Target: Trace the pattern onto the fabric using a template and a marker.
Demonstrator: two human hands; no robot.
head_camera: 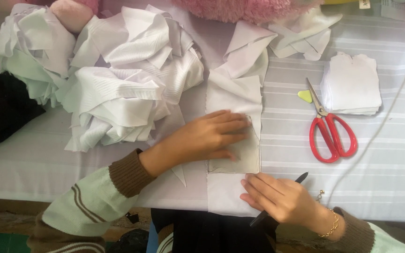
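So the bit that matters here: a small greyish pattern template (244, 150) is laid on a strip of white fabric (233, 100), and that strip's long axis runs near-to-far across the worktop (390, 178). The template sits just far of the right hand (277, 199) and directly under the fingertips of the left hand (207, 136), so the left one is clearly the nearer of the two, already in contact.

The left hand is spread flat, fingers apart and pointing right, pressed down on the template, with the forearm coming in from the near left. The right hand is curled around a black pen (280, 199), fingers closed on it, fingertips resting at the template's near edge, wrist bent back toward the near right.

Off to the right, red-handled scissors (329, 129) are lying, blades pointing far, beside a neat stack of cut white pieces (352, 84). A heap of white fabric scraps (123, 79) is piled far left.
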